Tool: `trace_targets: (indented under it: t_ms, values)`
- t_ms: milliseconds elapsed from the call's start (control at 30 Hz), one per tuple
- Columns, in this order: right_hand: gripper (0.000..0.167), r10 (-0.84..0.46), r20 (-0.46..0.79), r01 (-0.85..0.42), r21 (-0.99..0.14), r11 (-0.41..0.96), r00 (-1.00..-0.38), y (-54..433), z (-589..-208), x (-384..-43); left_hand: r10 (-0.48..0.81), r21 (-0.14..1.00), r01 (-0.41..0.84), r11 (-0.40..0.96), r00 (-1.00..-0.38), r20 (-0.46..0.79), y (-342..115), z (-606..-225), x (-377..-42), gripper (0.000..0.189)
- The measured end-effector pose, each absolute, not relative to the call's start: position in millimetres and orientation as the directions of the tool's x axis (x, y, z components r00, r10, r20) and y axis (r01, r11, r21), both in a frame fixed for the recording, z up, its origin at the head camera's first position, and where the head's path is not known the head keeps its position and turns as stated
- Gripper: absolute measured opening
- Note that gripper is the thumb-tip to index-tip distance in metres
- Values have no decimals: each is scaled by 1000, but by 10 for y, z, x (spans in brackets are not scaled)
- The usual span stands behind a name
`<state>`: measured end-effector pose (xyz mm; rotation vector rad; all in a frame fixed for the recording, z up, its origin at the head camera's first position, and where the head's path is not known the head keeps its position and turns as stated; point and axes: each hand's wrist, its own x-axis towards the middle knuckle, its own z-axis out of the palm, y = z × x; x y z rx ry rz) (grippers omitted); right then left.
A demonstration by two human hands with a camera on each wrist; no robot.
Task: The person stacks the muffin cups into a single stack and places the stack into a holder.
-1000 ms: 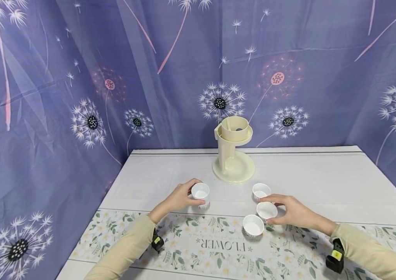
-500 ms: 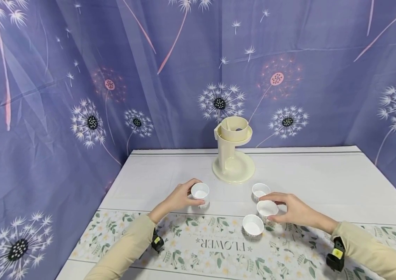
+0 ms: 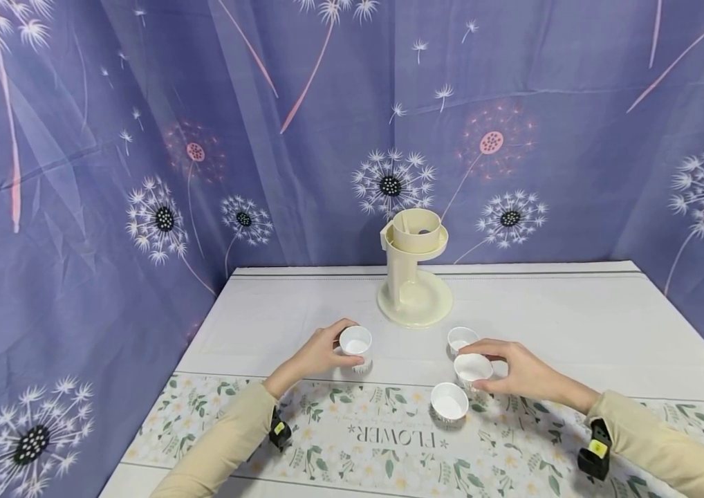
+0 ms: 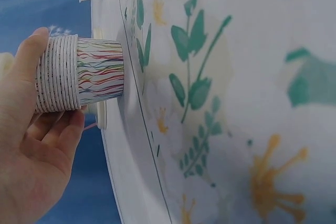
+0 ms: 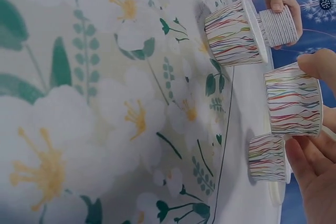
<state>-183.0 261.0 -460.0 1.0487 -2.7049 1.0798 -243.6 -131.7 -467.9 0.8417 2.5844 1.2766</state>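
My left hand [image 3: 326,349] grips a stack of paper cups [image 4: 58,74] around its upper rims; the lowest cup shows wavy coloured lines, and the stack stands upright at the cloth. To the right, my right hand [image 3: 516,370] pinches a single paper cup [image 5: 294,100] between thumb and fingers. That cup looks raised a little off the table. On its far side stands another paper cup [image 3: 461,337], partly hidden by my fingers. Nearer to me is a third paper cup [image 3: 449,401], upright and open at the top.
A cream-coloured stand [image 3: 403,273] with a round base and a cup-shaped top is at the back middle. A white tablecloth [image 3: 551,304] with a floral band covers the table. Purple dandelion curtains [image 3: 327,104] hang behind and on the left.
My right hand has shifted slightly up and left in the head view, and its cup now looks a little higher. My left hand and its stack have stayed in place.
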Motion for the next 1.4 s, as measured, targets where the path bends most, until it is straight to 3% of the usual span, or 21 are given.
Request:
trace_targets:
  t_ms: [967, 1400]
  values:
    - [46, -566, 360, -652, -584, 484, -742, 2419, -4492, -1903, 539, 782, 418, 462, -832, 127, -1295, -4675, -2422, 58]
    - [44, -590, 362, -670, -581, 462, -721, 2268, -4455, -1962, 576, 784, 431, 447, -809, 117, -1257, -4279, -2195, 53]
